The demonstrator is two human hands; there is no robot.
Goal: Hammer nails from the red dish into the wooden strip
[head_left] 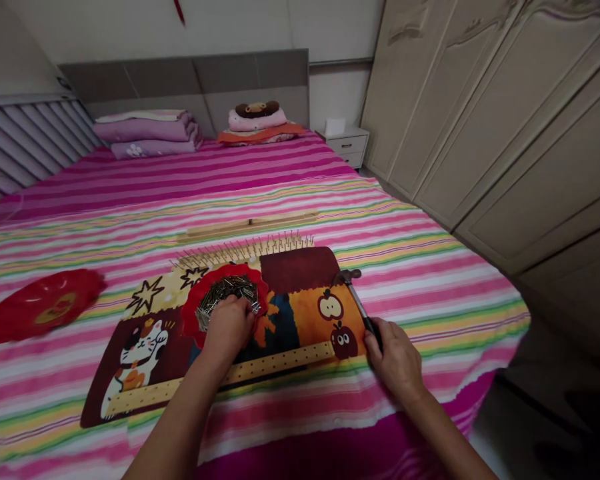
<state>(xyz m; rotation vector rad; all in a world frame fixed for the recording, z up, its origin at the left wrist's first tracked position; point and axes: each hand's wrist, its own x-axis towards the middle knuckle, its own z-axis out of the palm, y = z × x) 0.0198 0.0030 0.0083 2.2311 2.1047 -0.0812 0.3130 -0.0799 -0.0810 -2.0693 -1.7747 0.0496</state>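
Nails point(211, 298): a loose heap in the red bowl point(189, 313), many lying across one another.
Red bowl: wavy-rimmed, standing on the patterned mat point(300, 270), left of the mat's middle.
Left hand point(233, 320): over the near rim of the bowl, its fingers down at the nails; the tips are hidden, so I cannot tell whether they are apart or pinched on one.
Right hand point(395, 360): just beside the mat's right edge, its fingers clamped around a black hammer grip.
Hammer point(358, 301): slanting away from the person, its metal shaft bare, its head by the mat's far right corner.
Dotted strip point(280, 362): pale, with rows of dark dots, lying along the mat's near side and passing behind the left forearm.
Studded strip point(240, 253): along the mat's far edge, many nails sticking up from it, some tilted.
Plain strips point(275, 222): pale, beyond the studded one, lying on the bed point(405, 260).
Patterned mat: printed with a cat, apples and stars, spread on the striped bed cover.
Red tray point(20, 310): well left of the bowl, a gold emblem on it.
Folded bedding point(150, 130): in two stacks before the grey headboard point(165, 83).
Right side: a white nightstand point(347, 145), then a pale wardrobe point(480, 120).
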